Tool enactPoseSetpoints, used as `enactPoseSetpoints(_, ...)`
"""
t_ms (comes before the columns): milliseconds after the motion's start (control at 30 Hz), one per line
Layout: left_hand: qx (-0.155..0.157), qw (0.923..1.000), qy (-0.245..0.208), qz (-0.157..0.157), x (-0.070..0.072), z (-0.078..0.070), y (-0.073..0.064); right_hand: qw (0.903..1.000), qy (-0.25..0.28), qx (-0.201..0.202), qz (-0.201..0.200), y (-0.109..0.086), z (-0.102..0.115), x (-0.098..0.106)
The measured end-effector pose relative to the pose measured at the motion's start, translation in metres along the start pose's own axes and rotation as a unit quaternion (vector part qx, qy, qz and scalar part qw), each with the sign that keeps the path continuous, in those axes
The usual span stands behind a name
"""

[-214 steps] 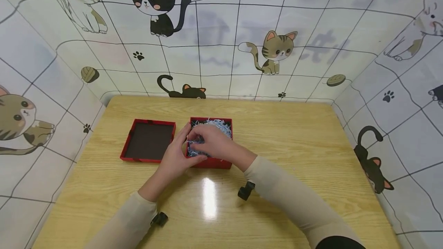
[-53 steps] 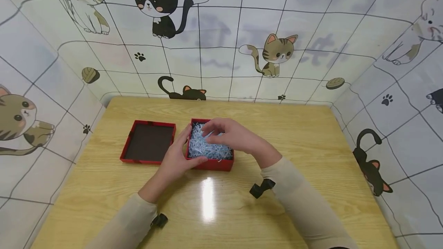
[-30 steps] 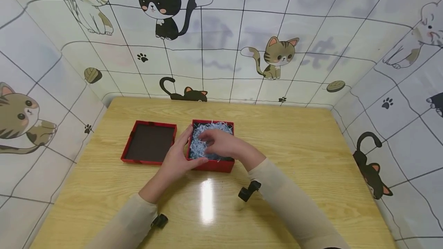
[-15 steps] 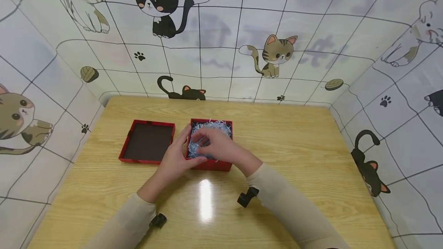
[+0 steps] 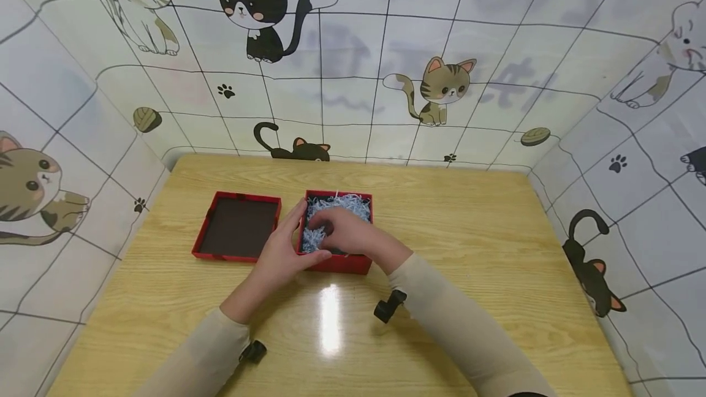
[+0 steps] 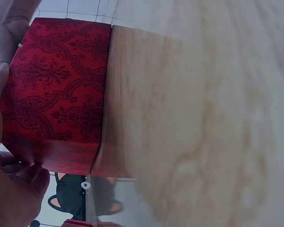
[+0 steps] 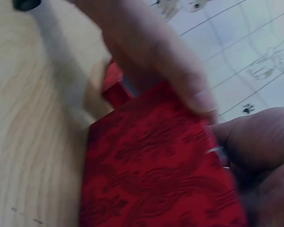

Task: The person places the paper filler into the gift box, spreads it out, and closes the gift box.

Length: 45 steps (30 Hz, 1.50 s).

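A red gift box stands on the table, filled with pale blue shredded paper. In the left wrist view, the side of the red box shows a dark scrolled pattern. My left hand holds the box at its near left corner, thumb along the front and fingers along the left side. Inside the box, my right hand reaches down with curled fingers into the shredded paper, a tuft showing between fingers and thumb. Dark inner wall shows at the near right, below that hand.
Left of the box lies its shallow red lid, dark inside facing up. The wooden table meets a cat-print backdrop at the back and sides. Small black wrist cameras sit on both sleeves.
My right hand was raised over the shredded paper about two seconds ago; it has lowered into it and shifted left, fingers curling more. My left hand keeps its place on the box.
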State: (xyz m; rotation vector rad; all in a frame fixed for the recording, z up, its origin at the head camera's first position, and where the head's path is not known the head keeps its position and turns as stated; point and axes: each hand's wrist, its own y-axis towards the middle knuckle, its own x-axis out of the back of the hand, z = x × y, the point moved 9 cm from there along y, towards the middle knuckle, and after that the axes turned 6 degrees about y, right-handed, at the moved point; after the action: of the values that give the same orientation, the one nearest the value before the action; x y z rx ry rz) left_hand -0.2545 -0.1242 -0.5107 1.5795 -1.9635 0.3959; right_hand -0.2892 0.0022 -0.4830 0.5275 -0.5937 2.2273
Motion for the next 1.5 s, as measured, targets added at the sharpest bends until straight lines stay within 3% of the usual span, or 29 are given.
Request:
enactPoseSetpoints(133, 0.003, 1.0000, 0.000, -0.001, 0.001, 0.000, -0.001, 0.9991, 0.040, 0.013, -0.011, -0.014, 0.011, 0.012)
enactPoseSetpoints(267, 0.009, 1.0000, -0.002, 0.002, 0.000, 0.001, -0.001, 0.9929, 0.087, 0.015, -0.079, -0.030, 0.018, 0.030)
enactPoseSetpoints(367, 0.014, 0.9999, -0.002, 0.002, 0.000, 0.003, -0.001, 0.9812, 0.122, -0.011, -0.149, -0.035, 0.012, 0.038)
enactPoseSetpoints(467, 0.019, 0.9998, 0.003, 0.000, 0.001, 0.007, -0.004, 0.9746, 0.127, -0.064, -0.173, -0.030, -0.002, 0.031)
enactPoseSetpoints(667, 0.029, 0.9995, 0.011, -0.003, 0.002, 0.012, -0.010, 0.9782, 0.101, -0.119, -0.137, -0.014, -0.016, 0.009)
enactPoseSetpoints(933, 0.018, 0.9998, 0.011, 0.000, -0.001, 0.009, -0.008, 0.9760, 0.135, -0.127, -0.114, -0.013, -0.021, 0.006)
enactPoseSetpoints(1133, 0.014, 0.9998, 0.012, 0.000, 0.000, 0.006, -0.005, 0.9797, 0.135, -0.090, -0.118, -0.029, -0.007, 0.024)
enactPoseSetpoints(1267, 0.015, 0.9998, 0.009, 0.002, 0.000, 0.004, -0.004, 0.9874, 0.116, -0.051, -0.095, -0.038, 0.003, 0.034)
enactPoseSetpoints(1400, 0.007, 0.9999, 0.010, 0.002, -0.001, 0.001, -0.002, 0.9989, 0.027, 0.014, -0.036, -0.043, 0.014, 0.041)
enactPoseSetpoints(1500, 0.006, 0.9999, 0.012, 0.002, -0.001, -0.001, -0.001, 0.9962, -0.071, 0.049, 0.007, -0.043, 0.017, 0.044)
